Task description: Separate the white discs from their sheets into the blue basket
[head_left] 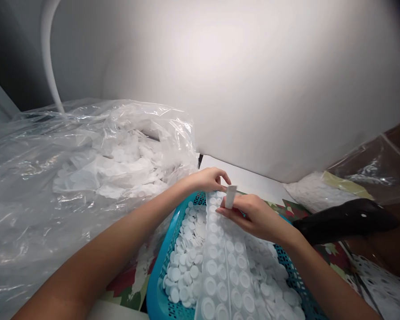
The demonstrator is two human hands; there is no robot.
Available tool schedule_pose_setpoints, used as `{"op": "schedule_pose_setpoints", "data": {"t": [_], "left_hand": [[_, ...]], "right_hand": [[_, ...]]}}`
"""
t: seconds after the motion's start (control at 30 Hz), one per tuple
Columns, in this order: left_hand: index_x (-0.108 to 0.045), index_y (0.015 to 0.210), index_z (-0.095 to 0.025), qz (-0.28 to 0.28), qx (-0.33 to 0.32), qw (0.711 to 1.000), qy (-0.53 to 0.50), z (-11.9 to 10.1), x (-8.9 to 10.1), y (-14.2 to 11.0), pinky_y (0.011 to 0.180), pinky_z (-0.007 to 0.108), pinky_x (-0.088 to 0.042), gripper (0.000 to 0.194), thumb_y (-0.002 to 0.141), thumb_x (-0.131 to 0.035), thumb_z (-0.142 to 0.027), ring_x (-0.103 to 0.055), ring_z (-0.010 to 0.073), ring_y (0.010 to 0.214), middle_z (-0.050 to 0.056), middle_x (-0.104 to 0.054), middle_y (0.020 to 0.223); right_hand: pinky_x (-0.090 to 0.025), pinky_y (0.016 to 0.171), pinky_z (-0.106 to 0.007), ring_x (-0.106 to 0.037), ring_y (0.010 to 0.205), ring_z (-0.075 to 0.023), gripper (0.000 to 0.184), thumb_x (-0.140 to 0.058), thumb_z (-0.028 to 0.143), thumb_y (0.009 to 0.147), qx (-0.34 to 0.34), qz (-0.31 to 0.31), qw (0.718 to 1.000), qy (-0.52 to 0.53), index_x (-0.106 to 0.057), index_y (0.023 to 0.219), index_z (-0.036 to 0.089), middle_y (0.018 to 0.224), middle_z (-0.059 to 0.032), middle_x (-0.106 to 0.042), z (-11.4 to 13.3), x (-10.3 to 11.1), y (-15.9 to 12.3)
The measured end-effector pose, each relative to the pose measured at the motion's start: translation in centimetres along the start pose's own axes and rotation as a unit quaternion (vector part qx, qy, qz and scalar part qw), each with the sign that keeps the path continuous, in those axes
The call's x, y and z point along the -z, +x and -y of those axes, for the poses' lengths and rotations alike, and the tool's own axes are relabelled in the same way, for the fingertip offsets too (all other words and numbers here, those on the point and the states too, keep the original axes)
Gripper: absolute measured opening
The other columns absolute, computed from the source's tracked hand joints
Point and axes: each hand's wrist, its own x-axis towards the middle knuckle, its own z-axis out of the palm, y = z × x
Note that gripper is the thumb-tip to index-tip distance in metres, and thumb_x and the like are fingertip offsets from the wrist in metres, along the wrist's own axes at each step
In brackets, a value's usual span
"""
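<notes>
My left hand (210,179) is at the far end of a long white sheet with rows of round cups (222,271). Its thumb and forefinger are pinched together; what is between them, if anything, I cannot make out. Closed around a small white strip (231,197) that stands upright, my right hand (251,214) is above the upper part of the sheet. The sheet lies lengthwise over a blue plastic basket (155,272). Many small white discs (183,271) fill the basket on both sides of the sheet.
A large clear plastic bag (120,164) of white pieces lies at left. On the right are a black object (348,221), a bag of white material (315,189) and a perforated white sheet (382,284). A pale wall (236,89) rises behind.
</notes>
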Motion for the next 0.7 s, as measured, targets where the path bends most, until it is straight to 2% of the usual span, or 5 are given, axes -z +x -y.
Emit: {"op": "schedule_pose_setpoints", "data": {"t": [0.17,0.23,0.37,0.57,0.7], "left_hand": [[-0.063,0.104,-0.016,-0.002,-0.001,1.0,0.0,0.0,0.01,-0.03,0.056,0.021,-0.037,0.034,0.075,-0.06,-0.035,-0.053,0.0127,0.064,0.002,-0.06,0.075],[-0.063,0.103,-0.016,-0.001,-0.001,1.0,0.0,0.07,-0.02,0.0,0.056,0.021,-0.037,0.035,0.074,-0.061,-0.035,-0.053,0.0126,0.064,0.002,-0.06,0.075],[-0.062,0.105,-0.017,-0.003,-0.001,1.0,0.0,0.27,-0.1,0.12,0.056,0.022,-0.037,0.033,0.075,-0.059,-0.03,-0.052,0.0126,0.063,0.001,-0.061,0.074],[-0.062,0.104,-0.015,-0.001,-0.002,1.0,-0.004,0.12,-0.11,0.08,0.055,0.021,-0.037,0.031,0.076,-0.059,-0.028,-0.052,0.0118,0.061,0.001,-0.06,0.072],[-0.062,0.104,-0.015,0.002,-0.004,1.0,-0.004,-0.02,0.0,0.0,0.055,0.02,-0.038,0.032,0.076,-0.059,-0.029,-0.052,0.0122,0.063,0.002,-0.06,0.074]], "right_hand": [[-0.028,0.045,-0.022,-0.035,0.047,-0.0072,0.026,-0.044,0.022,0.094,0.023,-0.223,0.967,0.122,-0.053,0.07,0.016,0.059,0.0025,-0.045,0.47,0.71,-0.26],[-0.029,0.045,-0.022,-0.036,0.047,-0.0073,0.026,-0.043,0.02,0.094,0.023,-0.244,0.961,0.13,-0.053,0.07,0.016,0.059,0.0026,-0.044,0.47,0.89,-0.32],[-0.027,0.048,-0.023,-0.033,0.05,-0.0082,0.025,-0.047,0.019,0.091,0.046,-0.177,0.977,0.106,-0.051,0.067,0.016,0.056,0.0034,-0.037,0.0,0.74,-0.38],[-0.025,0.05,-0.024,-0.027,0.051,-0.0081,0.026,-0.048,0.024,0.092,0.041,-0.123,0.989,0.068,-0.047,0.067,0.016,0.058,0.0041,-0.035,-0.34,0.36,-0.34],[-0.026,0.051,-0.024,-0.031,0.052,-0.0087,0.028,-0.047,0.032,0.093,0.004,-0.022,1.0,-0.008,-0.047,0.07,0.017,0.058,0.0043,-0.039,-0.23,0.18,-0.21]]}}
